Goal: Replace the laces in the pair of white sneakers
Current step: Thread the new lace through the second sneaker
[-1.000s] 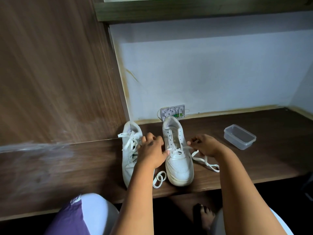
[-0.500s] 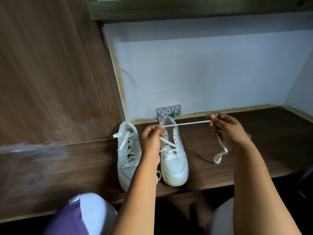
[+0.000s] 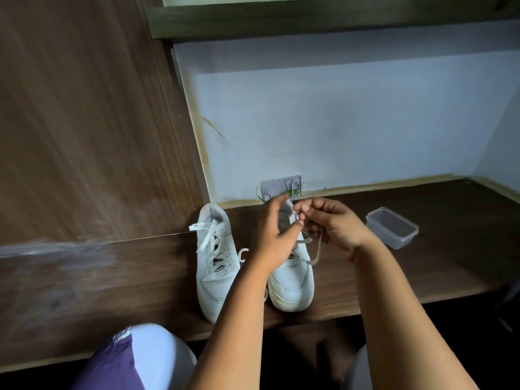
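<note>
Two white sneakers stand side by side on the wooden desk, toes toward me. The left sneaker (image 3: 216, 263) is laced, its lace ends loose at the top. The right sneaker (image 3: 292, 280) is partly laced. Above its tongue my right hand (image 3: 334, 226) pinches the white lace (image 3: 316, 253), which hangs in a loop beside the shoe. My left hand (image 3: 274, 235) hovers over the same shoe, fingers extended and thumb close to the right hand's fingertips; whether it touches the lace is unclear.
A clear plastic container (image 3: 391, 228) sits on the desk to the right of the shoes. A wall socket plate (image 3: 281, 188) is behind them at the white back wall. A wooden panel rises on the left. My knees are below the desk edge (image 3: 394, 305).
My right hand, which had pulled the lace taut out to the right, has come back in over the right sneaker. My left hand has opened and risen slightly.
</note>
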Motion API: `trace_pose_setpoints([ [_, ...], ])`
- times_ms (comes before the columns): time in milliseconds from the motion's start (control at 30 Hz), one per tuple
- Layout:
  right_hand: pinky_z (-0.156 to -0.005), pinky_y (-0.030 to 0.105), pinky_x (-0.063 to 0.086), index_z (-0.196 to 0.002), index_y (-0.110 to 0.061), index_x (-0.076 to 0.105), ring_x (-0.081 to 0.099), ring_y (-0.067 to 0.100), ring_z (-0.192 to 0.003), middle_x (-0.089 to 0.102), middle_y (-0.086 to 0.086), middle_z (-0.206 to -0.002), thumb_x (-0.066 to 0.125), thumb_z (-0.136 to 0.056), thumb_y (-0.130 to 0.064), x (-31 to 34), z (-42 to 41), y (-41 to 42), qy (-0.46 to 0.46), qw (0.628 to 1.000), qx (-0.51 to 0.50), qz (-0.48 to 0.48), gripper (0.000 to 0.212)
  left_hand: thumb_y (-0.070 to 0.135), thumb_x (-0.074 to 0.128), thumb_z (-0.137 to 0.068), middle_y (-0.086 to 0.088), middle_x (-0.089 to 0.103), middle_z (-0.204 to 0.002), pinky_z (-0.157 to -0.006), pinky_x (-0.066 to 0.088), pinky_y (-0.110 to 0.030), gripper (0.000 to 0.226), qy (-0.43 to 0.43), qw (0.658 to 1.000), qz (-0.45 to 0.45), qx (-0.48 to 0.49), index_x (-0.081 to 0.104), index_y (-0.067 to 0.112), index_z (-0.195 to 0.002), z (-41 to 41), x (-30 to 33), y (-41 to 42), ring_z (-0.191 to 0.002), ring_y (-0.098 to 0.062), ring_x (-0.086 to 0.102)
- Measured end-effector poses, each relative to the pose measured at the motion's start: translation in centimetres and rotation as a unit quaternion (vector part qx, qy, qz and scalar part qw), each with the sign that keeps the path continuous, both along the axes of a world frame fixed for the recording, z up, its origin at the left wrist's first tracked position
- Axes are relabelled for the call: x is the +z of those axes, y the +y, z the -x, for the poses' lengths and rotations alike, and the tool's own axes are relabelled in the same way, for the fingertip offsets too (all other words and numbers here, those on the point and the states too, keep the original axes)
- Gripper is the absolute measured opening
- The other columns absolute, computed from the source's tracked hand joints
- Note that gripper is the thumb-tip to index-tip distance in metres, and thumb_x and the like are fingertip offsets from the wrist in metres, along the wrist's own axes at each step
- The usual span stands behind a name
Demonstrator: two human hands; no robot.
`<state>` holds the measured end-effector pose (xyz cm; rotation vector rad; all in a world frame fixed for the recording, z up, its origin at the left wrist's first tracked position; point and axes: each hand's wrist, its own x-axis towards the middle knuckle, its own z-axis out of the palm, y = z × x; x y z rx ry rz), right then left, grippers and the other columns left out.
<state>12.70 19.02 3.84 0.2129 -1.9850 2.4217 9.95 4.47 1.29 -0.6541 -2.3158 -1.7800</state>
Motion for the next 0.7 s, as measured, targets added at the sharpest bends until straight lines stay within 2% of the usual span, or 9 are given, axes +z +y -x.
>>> trace_pose_setpoints([
  [67, -0.053, 0.019, 0.03, -0.098, -0.006, 0.067, 0.039, 0.007, -0.054, 0.059, -0.001, -0.071, 0.06, -0.088, -0.017, -0.2, 0.0, -0.5, 0.002, 0.999, 0.002, -0.037, 0.017, 0.026, 0.057, -0.087, 0.005, 0.063, -0.104, -0.09, 0.052, -0.036, 0.022, -0.033, 0.998, 0.035, -0.029, 0.056, 0.036, -0.106, -0.3, 0.2, 0.2, -0.098, -0.013, 0.061],
  [133, -0.049, 0.013, 0.033, -0.103, 0.001, 0.065, 0.044, 0.004, -0.052, 0.062, 0.0, -0.072, 0.058, -0.092, -0.009, 0.0, -0.1, -0.3, 0.013, 0.997, -0.034, -0.069, 0.016, 0.021, 0.053, -0.094, 0.001, 0.063, -0.093, -0.079, 0.05, -0.031, 0.011, -0.084, 0.995, 0.028, -0.041, 0.058, 0.031, -0.093, -0.7, 0.3, -0.1, -0.086, -0.015, 0.059],
  [233, -0.046, 0.012, 0.034, -0.094, 0.002, 0.067, 0.041, 0.005, -0.051, 0.063, -0.001, -0.068, 0.063, -0.089, -0.008, -0.2, -0.3, 1.0, 0.018, 0.993, -0.075, -0.087, 0.012, 0.013, 0.049, -0.097, 0.003, 0.059, -0.08, -0.067, 0.042, -0.026, 0.027, -0.14, 0.989, -0.056, -0.001, 0.058, 0.023, -0.074, -0.7, 1.4, -1.9, -0.072, -0.01, 0.05],
  [333, -0.048, 0.015, 0.034, -0.08, -0.003, 0.066, 0.04, 0.008, -0.052, 0.061, -0.006, -0.061, 0.067, -0.083, -0.016, -0.1, -0.7, 2.5, 0.018, 0.992, -0.082, -0.097, 0.013, 0.016, 0.045, -0.091, 0.008, 0.033, -0.049, -0.046, 0.019, -0.023, 0.039, -0.257, 0.942, -0.21, 0.035, 0.036, 0.022, -0.054, -0.2, 3.6, -4.5, -0.042, -0.008, 0.025],
  [400, -0.052, 0.017, 0.035, -0.079, -0.003, 0.066, 0.042, 0.009, -0.054, 0.062, -0.002, -0.065, 0.071, -0.077, -0.023, 0.1, -0.8, 3.0, 0.014, 0.992, -0.084, -0.097, 0.02, 0.017, 0.044, -0.089, 0.008, 0.022, -0.046, -0.045, 0.012, -0.025, 0.041, -0.249, 0.942, -0.215, 0.063, 0.027, 0.023, -0.051, 0.2, 4.5, -5.9, -0.041, -0.01, 0.013],
  [500, -0.059, 0.021, 0.039, -0.078, -0.006, 0.07, 0.049, 0.012, -0.06, 0.065, 0.004, -0.069, 0.073, -0.072, -0.022, -0.2, -0.4, 2.8, 0.009, 0.993, -0.106, -0.06, 0.017, 0.026, 0.055, -0.083, -0.001, 0.03, -0.055, -0.052, 0.023, -0.028, 0.033, -0.181, 0.962, -0.119, 0.169, 0.041, 0.015, -0.056, 1.0, 4.5, -7.4, -0.051, -0.016, 0.026],
  [567, -0.065, 0.023, 0.043, -0.08, -0.007, 0.072, 0.057, 0.014, -0.065, 0.068, 0.006, -0.07, 0.069, -0.08, -0.014, -0.7, 0.0, 2.3, 0.01, 0.993, -0.104, -0.049, 0.008, 0.04, 0.055, -0.072, -0.005, 0.041, -0.057, -0.058, 0.036, -0.031, 0.037, -0.161, 0.964, -0.011, 0.212, 0.053, 0.005, -0.062, 1.6, 4.2, -8.3, -0.058, -0.022, 0.04],
  [633, -0.073, 0.024, 0.051, -0.091, -0.006, 0.071, 0.067, 0.012, -0.072, 0.072, 0.007, -0.075, 0.057, -0.09, 0.0, -1.2, 0.4, 1.9, -0.001, 0.994, -0.094, -0.061, 0.015, 0.041, 0.053, -0.075, -0.007, 0.054, -0.058, -0.062, 0.045, -0.033, 0.038, -0.159, 0.945, 0.144, 0.249, 0.059, 0.004, -0.067, 1.9, 3.7, -9.0, -0.063, -0.031, 0.055],
  [700, -0.077, 0.023, 0.056, -0.102, -0.001, 0.067, 0.07, 0.011, -0.079, 0.072, 0.011, -0.083, 0.05, -0.094, 0.007, -1.3, 0.5, 1.4, -0.017, 0.992, -0.088, -0.085, 0.021, 0.04, 0.05, -0.084, -0.005, 0.068, -0.08, -0.068, 0.047, -0.031, 0.03, -0.16, 0.9, 0.29, 0.284, 0.065, 0.015, -0.076, 1.8, 3.2, -9.6, -0.081, -0.031, 0.063],
])
